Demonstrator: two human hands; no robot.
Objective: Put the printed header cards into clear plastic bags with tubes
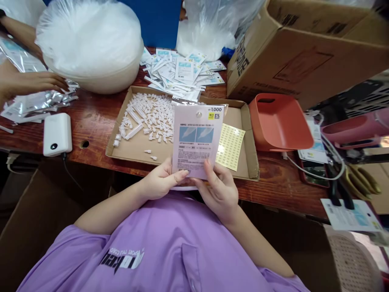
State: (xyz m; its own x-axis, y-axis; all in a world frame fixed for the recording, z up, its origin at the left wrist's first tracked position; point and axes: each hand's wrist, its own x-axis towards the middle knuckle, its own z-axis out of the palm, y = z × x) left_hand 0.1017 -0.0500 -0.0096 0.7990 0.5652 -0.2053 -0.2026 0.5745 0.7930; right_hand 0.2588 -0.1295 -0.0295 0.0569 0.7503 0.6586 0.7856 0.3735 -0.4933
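Between both hands I hold a printed package card (194, 138), white with two blue pictures, a hang hole and a price at its top. My left hand (165, 178) grips its lower left corner, thumb across the front. My right hand (219, 190) pinches the lower right edge, thumb on the print. A clear flap shows above the card's top edge. Behind it lies a shallow cardboard tray (136, 158), holding many small white plastic tips (154, 113), a few clear tubes (133, 132) and a yellow sticker sheet (232, 146). The card hides part of the tray.
A pile of similar packages (184, 71) lies beyond the tray. Left are a bagged white basin (94, 48), a white power bank (57, 134) and another person's hand (36, 83). Right are a red bin (279, 121), a large carton (304, 61) and scissors (361, 182).
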